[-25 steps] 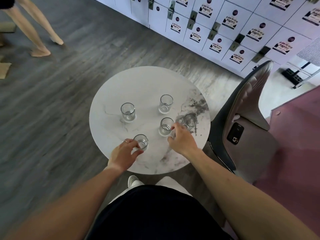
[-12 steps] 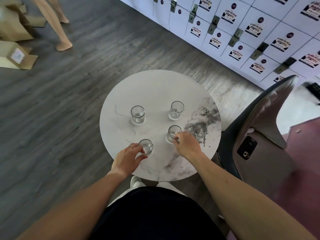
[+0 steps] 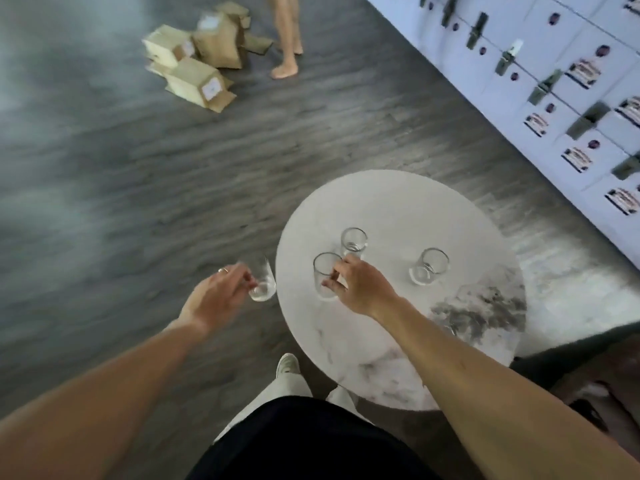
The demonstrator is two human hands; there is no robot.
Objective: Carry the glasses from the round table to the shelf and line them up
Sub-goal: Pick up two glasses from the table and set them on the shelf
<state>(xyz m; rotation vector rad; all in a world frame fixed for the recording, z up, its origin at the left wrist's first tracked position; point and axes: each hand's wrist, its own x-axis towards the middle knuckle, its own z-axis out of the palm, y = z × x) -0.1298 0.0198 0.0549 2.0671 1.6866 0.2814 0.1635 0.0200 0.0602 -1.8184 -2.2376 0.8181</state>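
A round white marble table (image 3: 384,195) stands at the centre right. My left hand (image 3: 214,299) is closed around a clear glass (image 3: 264,284), held over the floor just left of the table's edge. Above the table's left part, my right hand (image 3: 360,289) grips a second clear glass (image 3: 323,273), which is tilted. Two more clear glasses stand upright on the table, one (image 3: 353,240) just behind my right hand and one (image 3: 429,268) further right. The shelf is out of view.
White lockers (image 3: 554,109) line the right side. Cardboard boxes (image 3: 201,64) lie on the grey wood floor at the back, with another person's bare legs (image 3: 285,46) beside them. A dark chair (image 3: 588,368) sits at the lower right. My shoe (image 3: 287,363) is under the table's edge.
Both hands have lifted their glasses off the table. The left hand carried its glass leftward past the table's edge. The view has swung to the left and is blurred.
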